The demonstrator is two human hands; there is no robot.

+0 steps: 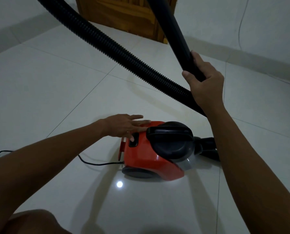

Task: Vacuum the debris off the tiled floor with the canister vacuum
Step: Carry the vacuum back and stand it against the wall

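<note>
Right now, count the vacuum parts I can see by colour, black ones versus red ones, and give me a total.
Black: 5, the ribbed hose, rigid tube, handle cap, switch, power cord
Red: 1, the canister body
Total: 6

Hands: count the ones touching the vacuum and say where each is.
2. The left hand lies with straight fingers on the red canister, thumb on its black button. The right hand grips the black wand, above the hose.
</note>
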